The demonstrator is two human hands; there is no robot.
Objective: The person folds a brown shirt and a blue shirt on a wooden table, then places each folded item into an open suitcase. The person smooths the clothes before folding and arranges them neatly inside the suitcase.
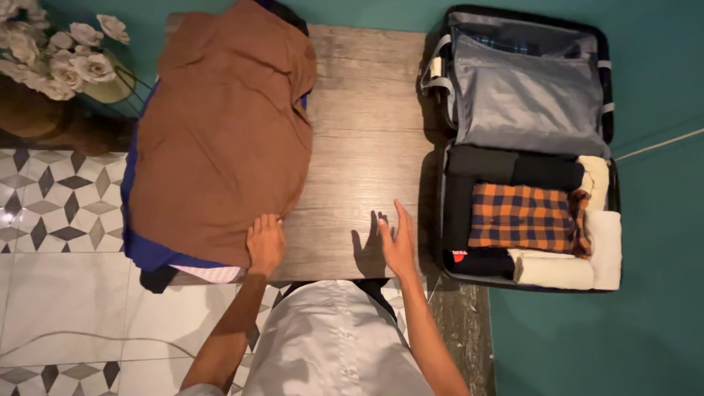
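My left hand [265, 242] rests flat on the near edge of a brown garment [220, 132] that tops a pile of clothes on a wooden table [359, 147]. Blue, black and striped cloth [183, 268] stick out under the brown one. My right hand [398, 242] hovers open, fingers spread, just above the bare table top, near the table's front edge. It holds nothing. To its right lies an open suitcase [447, 220] packed with folded clothes, an orange and navy checked shirt [522, 218] on top, black items and white rolled cloths [554, 270] around it.
The suitcase lid with grey lining [528, 95] stands open at the back right. A vase of white artificial flowers [62, 55] stands at the far left. Patterned floor tiles [51, 198] lie to the left, a teal surface [653, 220] to the right.
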